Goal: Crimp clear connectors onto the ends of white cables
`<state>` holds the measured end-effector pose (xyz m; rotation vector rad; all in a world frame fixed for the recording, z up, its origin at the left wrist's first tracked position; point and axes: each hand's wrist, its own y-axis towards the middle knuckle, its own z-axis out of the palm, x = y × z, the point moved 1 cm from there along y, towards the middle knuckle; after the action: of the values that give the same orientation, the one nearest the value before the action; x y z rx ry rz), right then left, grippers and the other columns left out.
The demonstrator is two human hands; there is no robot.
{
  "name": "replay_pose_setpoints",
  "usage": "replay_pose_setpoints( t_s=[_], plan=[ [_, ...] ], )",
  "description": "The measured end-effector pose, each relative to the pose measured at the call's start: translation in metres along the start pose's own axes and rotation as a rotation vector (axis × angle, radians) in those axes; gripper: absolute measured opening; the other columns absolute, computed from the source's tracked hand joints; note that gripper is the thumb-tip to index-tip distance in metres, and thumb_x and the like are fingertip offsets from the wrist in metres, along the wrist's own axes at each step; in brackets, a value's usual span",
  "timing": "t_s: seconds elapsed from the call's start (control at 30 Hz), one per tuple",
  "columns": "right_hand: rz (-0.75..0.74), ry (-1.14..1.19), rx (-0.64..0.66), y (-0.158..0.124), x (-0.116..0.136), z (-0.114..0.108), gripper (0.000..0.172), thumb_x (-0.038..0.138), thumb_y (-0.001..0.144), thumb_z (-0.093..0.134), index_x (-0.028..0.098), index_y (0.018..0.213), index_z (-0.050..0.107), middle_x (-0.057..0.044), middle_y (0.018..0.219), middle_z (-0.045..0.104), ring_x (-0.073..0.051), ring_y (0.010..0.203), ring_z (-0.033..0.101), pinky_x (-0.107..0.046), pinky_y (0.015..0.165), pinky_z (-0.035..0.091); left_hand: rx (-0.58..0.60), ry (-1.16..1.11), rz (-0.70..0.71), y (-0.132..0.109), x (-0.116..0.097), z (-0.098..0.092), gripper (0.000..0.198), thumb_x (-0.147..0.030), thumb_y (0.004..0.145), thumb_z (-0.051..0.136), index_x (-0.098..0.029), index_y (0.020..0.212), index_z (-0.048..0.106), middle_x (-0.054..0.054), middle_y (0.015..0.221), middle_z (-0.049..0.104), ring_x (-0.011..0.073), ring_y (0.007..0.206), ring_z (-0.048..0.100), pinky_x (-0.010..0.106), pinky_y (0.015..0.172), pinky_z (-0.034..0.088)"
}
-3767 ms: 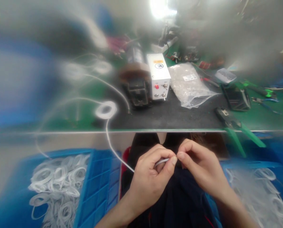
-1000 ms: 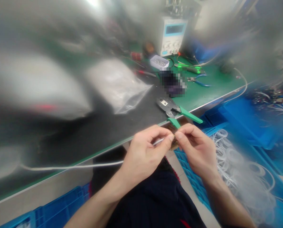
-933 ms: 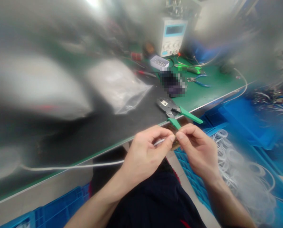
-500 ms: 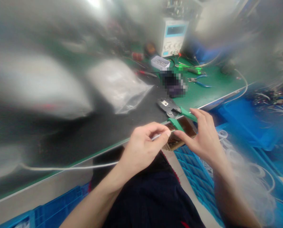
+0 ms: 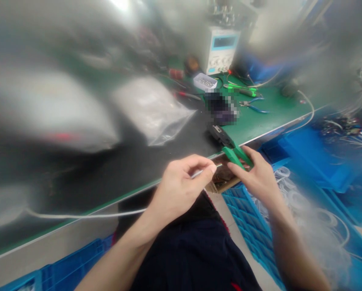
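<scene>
At the far left, a white cable [image 5: 89,216] is running along the front of the desk [image 5: 181,149] towards the person's lap; its far end is blurring out. The slack is probably lying loose so that the near end can be handled freely. Beside it, further back, a clear plastic bag [image 5: 150,107] is resting on the desk, seemingly kept behind the working edge.

Right of centre, the green-handled pliers [image 5: 228,142] are pointing head-inward over the desk, their handles reaching past the edge, likely convenient for grasping from the seat. Behind them, blue-handled cutters [image 5: 256,109] are lying apart. At the right, below the desk, a blue crate [image 5: 244,214] is holding coils of white cable [image 5: 299,202], presumably for easy reach.

The left hand [image 5: 183,178] is closing thumb and forefinger in a pinch on the cable, leaving only a short tip showing, perhaps for steadiness. The right hand [image 5: 258,173] is curling half open around the handles, thumb at one side and fingers at the other; the handles are standing slightly apart. Whether it is bearing the tool's full weight, one cannot tell.
</scene>
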<state>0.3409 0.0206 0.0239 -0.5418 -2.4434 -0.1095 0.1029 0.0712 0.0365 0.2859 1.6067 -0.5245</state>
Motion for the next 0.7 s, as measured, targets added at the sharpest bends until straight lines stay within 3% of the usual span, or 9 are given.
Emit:
replay_pose_setpoints(
  t_s=[0.13, 0.2, 0.27, 0.43, 0.57, 0.7],
  plan=[
    [0.166, 0.818, 0.375, -0.019, -0.005, -0.011, 0.056, 0.051, 0.089, 0.078, 0.017, 0.133, 0.071, -0.015, 0.134, 0.071, -0.026, 0.109, 0.072, -0.044, 0.098, 0.060, 0.001, -0.008, 0.013, 0.001, -0.001, 0.000, 0.024, -0.043, 0.100, 0.069, -0.021, 0.098, 0.080, -0.005, 0.086, 0.071, 0.0033, 0.077, 0.060, 0.012, 0.072, 0.046],
    [0.174, 1.043, 0.546, -0.033, 0.001, -0.010, 0.047, 0.044, 0.093, 0.074, 0.018, 0.132, 0.072, -0.015, 0.133, 0.071, -0.025, 0.106, 0.072, -0.044, 0.096, 0.061, 0.008, -0.020, 0.022, 0.002, -0.002, 0.002, 0.024, -0.041, 0.100, 0.069, -0.020, 0.097, 0.080, -0.005, 0.087, 0.073, 0.0033, 0.078, 0.062, 0.011, 0.072, 0.047],
    [0.210, 1.166, 0.628, -0.045, 0.008, -0.004, 0.047, 0.033, 0.090, 0.074, 0.020, 0.135, 0.071, -0.014, 0.135, 0.069, -0.026, 0.112, 0.071, -0.047, 0.100, 0.061, 0.012, -0.033, 0.025, 0.003, -0.003, 0.004, 0.024, -0.039, 0.100, 0.069, -0.019, 0.096, 0.080, -0.004, 0.088, 0.074, 0.0033, 0.079, 0.064, 0.010, 0.075, 0.049],
    [0.237, 1.105, 0.581, -0.059, 0.015, 0.009, 0.053, 0.011, 0.080, 0.070, 0.026, 0.130, 0.073, -0.006, 0.137, 0.066, -0.023, 0.121, 0.064, -0.040, 0.108, 0.055, 0.016, -0.047, 0.002, 0.002, -0.006, 0.009, 0.020, -0.033, 0.099, 0.069, -0.016, 0.096, 0.079, -0.002, 0.087, 0.076, 0.0036, 0.079, 0.067, 0.008, 0.076, 0.051],
    [0.164, 0.979, 0.587, -0.061, 0.016, 0.010, 0.051, 0.012, 0.081, 0.068, 0.027, 0.129, 0.069, -0.003, 0.123, 0.067, -0.019, 0.113, 0.062, -0.034, 0.101, 0.052, 0.040, -0.052, -0.011, 0.003, -0.006, 0.010, 0.019, -0.030, 0.099, 0.067, -0.014, 0.094, 0.078, -0.001, 0.085, 0.077, 0.0052, 0.080, 0.069, 0.009, 0.079, 0.053],
    [0.126, 0.870, 0.551, -0.063, 0.023, 0.009, 0.035, 0.018, 0.088, 0.069, 0.024, 0.122, 0.066, -0.001, 0.107, 0.064, -0.015, 0.100, 0.060, -0.028, 0.089, 0.050, 0.059, -0.058, -0.017, 0.002, -0.004, 0.011, 0.016, -0.027, 0.099, 0.066, -0.016, 0.095, 0.078, -0.002, 0.085, 0.077, 0.0051, 0.079, 0.070, 0.010, 0.076, 0.053]
  ],
)
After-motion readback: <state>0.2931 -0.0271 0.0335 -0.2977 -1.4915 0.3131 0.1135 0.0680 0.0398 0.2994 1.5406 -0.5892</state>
